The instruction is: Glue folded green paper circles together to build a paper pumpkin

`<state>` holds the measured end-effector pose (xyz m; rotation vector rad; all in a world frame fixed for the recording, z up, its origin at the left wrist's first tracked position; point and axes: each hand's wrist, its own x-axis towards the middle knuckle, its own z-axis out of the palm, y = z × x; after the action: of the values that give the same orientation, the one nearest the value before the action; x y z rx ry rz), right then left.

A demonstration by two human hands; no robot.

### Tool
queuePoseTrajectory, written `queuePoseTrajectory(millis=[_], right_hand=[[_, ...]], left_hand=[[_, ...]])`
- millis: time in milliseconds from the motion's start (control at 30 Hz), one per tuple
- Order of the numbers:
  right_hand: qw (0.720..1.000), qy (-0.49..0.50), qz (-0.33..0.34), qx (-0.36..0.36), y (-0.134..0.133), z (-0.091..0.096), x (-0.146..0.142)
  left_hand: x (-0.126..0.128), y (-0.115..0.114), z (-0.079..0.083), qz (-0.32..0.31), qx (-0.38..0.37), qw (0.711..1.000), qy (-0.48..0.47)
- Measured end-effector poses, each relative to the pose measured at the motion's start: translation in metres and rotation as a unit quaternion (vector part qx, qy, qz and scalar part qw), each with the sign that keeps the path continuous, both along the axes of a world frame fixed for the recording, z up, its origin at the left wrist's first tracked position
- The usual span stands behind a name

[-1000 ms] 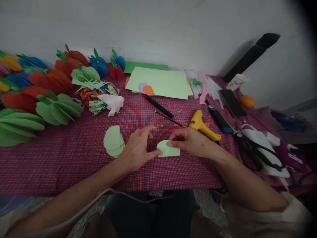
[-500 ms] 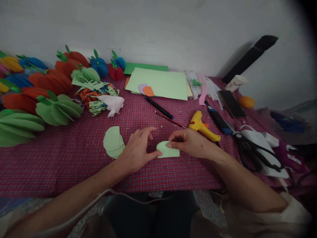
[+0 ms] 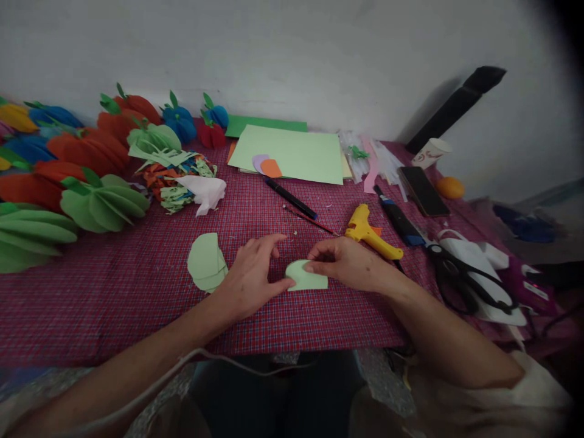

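Note:
A small light green paper piece (image 3: 308, 278) with one rounded end lies on the red checked tablecloth (image 3: 114, 298). My right hand (image 3: 349, 261) pinches its top edge with curled fingers. My left hand (image 3: 253, 274) presses its thumb on the piece's left end, the other fingers spread above the cloth. Just left of my left hand lies a small stack of green cut-outs (image 3: 206, 263) with rounded tops.
Paper fruit (image 3: 98, 201) in green, orange and blue fills the left side, beside a heap of scraps (image 3: 176, 173). Green sheets (image 3: 292, 152), a black marker (image 3: 292, 198), a yellow glue gun (image 3: 371, 234), black scissors (image 3: 460, 274), a phone (image 3: 422, 190) and a cup (image 3: 431, 152) lie behind and right.
Both hands stay on the green piece; the right fingers have shifted slightly left along its top edge. The view has drifted a little.

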<state>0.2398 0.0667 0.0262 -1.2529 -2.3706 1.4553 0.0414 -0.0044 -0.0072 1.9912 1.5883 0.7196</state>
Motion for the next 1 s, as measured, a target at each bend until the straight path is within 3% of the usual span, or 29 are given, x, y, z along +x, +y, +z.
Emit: queuePoseTrajectory(millis=[433,700,1000], right_hand=[[1.000,-0.012,0.008,0.025,0.0008,-0.0045,0.0014],[0.999,0.032,-0.016,0.003,-0.0010,-0.0018,0.0007],[0.995,-0.029,0.002,0.094,-0.0028,-0.0008,0.0036]], left_hand=[[0.0014,-0.0004,0.0012,0.002,-0.004,1.000,0.015],[0.0019,0.0007,0.0007,0.002,0.003,1.000,0.031],[0.0035,-0.0005,0.0017,0.005,0.003,0.999,0.047]])
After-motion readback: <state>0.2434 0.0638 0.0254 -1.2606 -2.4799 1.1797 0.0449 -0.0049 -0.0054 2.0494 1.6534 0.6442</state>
